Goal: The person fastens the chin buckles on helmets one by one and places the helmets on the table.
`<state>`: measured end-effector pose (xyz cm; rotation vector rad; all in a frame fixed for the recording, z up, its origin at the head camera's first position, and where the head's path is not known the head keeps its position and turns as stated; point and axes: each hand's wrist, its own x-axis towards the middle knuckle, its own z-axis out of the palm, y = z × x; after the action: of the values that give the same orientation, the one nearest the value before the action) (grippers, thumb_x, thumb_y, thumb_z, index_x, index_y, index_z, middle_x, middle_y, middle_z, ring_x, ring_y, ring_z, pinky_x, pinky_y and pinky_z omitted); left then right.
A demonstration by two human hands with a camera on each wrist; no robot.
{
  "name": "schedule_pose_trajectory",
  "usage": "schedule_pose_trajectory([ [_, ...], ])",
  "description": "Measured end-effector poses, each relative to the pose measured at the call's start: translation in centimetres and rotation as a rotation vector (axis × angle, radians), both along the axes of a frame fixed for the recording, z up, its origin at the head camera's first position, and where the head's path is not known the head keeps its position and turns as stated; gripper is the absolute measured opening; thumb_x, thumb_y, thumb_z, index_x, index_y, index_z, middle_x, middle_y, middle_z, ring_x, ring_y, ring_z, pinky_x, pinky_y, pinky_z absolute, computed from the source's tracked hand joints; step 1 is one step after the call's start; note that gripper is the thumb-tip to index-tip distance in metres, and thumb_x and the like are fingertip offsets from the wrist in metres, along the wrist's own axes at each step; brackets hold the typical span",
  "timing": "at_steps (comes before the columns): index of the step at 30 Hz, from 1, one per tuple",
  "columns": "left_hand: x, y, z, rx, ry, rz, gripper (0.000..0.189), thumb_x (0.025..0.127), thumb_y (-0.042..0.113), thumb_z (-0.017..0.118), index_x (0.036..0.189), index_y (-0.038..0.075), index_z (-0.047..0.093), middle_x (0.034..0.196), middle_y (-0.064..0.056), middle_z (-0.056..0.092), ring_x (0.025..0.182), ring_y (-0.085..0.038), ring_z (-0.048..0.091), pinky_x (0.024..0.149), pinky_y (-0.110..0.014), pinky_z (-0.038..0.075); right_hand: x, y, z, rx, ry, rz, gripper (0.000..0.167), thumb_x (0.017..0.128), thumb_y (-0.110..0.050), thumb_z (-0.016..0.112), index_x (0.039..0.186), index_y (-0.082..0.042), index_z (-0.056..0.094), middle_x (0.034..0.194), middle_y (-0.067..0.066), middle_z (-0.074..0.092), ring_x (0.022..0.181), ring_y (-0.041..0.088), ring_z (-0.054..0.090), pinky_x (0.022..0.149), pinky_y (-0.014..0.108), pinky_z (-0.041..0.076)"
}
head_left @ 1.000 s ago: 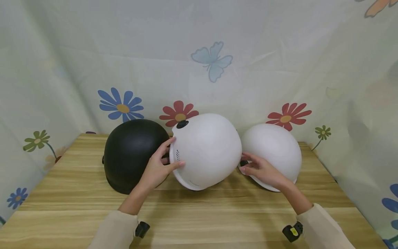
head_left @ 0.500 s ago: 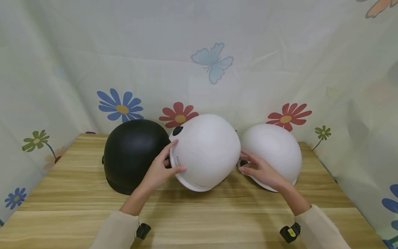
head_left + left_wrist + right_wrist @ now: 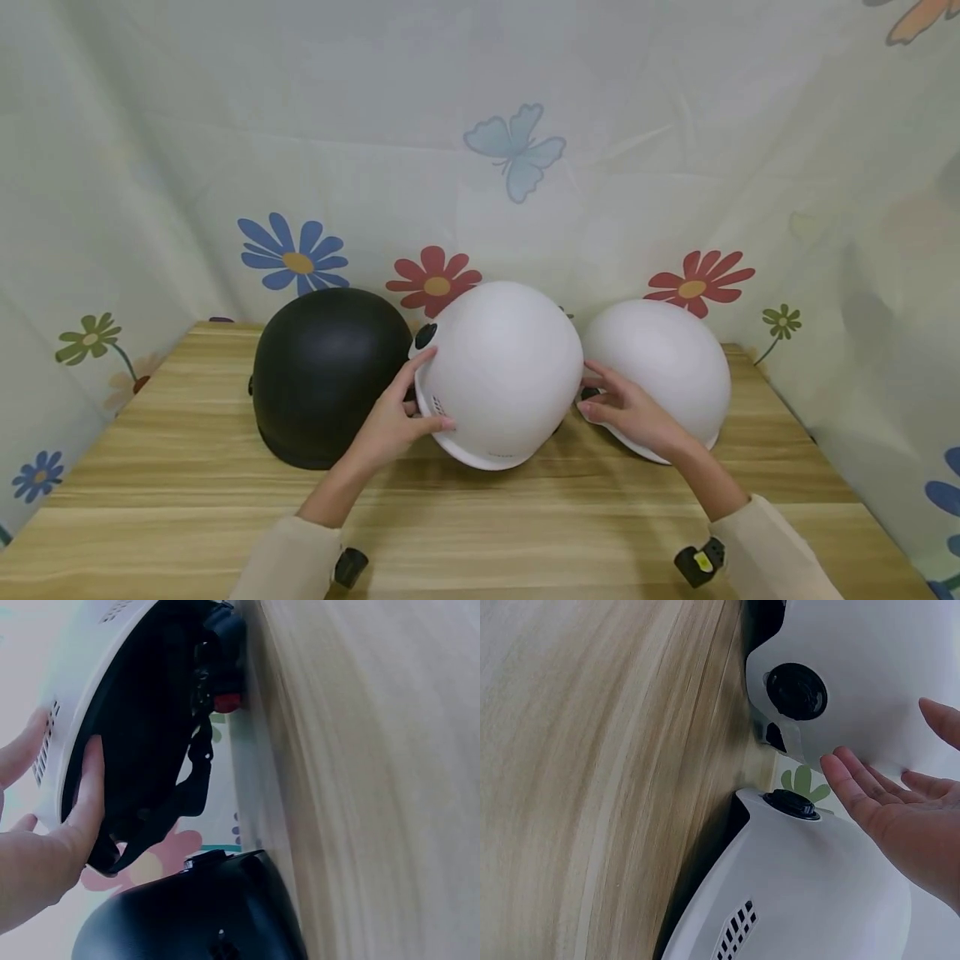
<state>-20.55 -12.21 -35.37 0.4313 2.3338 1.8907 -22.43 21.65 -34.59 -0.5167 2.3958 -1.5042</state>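
A white helmet is held tilted at the middle of the table, its left edge raised. My left hand grips its left rim, thumb on the outer shell by the vent holes and fingers under the edge. In the left wrist view the dark inside shows, with a black strap and a red buckle part hanging at the table. My right hand rests its straight fingertips against the helmet's right side. Behind that hand stands a second white helmet.
A black helmet stands close on the left, partly behind my left hand. All three helmets are on a wood-grain table. A flowered cloth hangs behind and at both sides.
The middle helmet has turned, its black side knob shifting down and its front rim coming lower and nearer. My left hand has moved slightly down and right with it; my right hand barely moved.
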Motion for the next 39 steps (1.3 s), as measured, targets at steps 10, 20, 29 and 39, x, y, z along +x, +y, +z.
schedule_pose_trajectory([
  [10, 0.1, 0.6, -1.1, 0.008, -0.051, 0.029, 0.088, 0.074, 0.009, 0.075, 0.144, 0.024, 0.024, 0.137, -0.021, 0.032, 0.102, -0.04, 0.056, 0.08, -0.044, 0.049, 0.3, -0.3, -0.6, -0.007, 0.004, -0.013, 0.07, 0.09, -0.019, 0.059, 0.145, -0.006, 0.018, 0.136, 0.026, 0.036, 0.108, 0.033, 0.052, 0.083, 0.032, 0.048],
  [20, -0.1, 1.3, -1.8, 0.026, -0.073, 0.045, 0.09, 0.073, 0.006, 0.075, 0.143, 0.023, 0.022, 0.13, -0.022, 0.036, 0.098, -0.038, 0.057, 0.08, -0.043, 0.049, 0.4, -0.2, -0.7, -0.025, 0.008, -0.024, 0.071, 0.09, -0.015, 0.058, 0.145, -0.004, 0.014, 0.134, 0.03, 0.036, 0.109, 0.036, 0.051, 0.083, 0.032, 0.048],
  [29, -0.4, 1.3, -2.5, -0.046, -0.082, 0.061, 0.09, 0.074, 0.012, 0.076, 0.143, 0.023, 0.019, 0.122, -0.019, 0.038, 0.094, -0.033, 0.057, 0.08, -0.041, 0.05, 0.4, -0.4, -1.1, -0.014, 0.005, -0.036, 0.073, 0.09, -0.016, 0.059, 0.146, -0.004, 0.014, 0.137, 0.029, 0.033, 0.109, 0.036, 0.051, 0.084, 0.036, 0.048],
  [39, -0.6, 0.9, -2.4, -0.084, -0.136, 0.024, 0.091, 0.075, 0.018, 0.075, 0.144, 0.023, 0.016, 0.125, -0.024, 0.037, 0.096, -0.033, 0.055, 0.074, -0.038, 0.051, 0.0, -0.5, -1.5, 0.003, -0.004, -0.052, 0.075, 0.089, -0.021, 0.061, 0.146, -0.009, 0.014, 0.139, 0.026, 0.031, 0.112, 0.037, 0.048, 0.086, 0.037, 0.046],
])
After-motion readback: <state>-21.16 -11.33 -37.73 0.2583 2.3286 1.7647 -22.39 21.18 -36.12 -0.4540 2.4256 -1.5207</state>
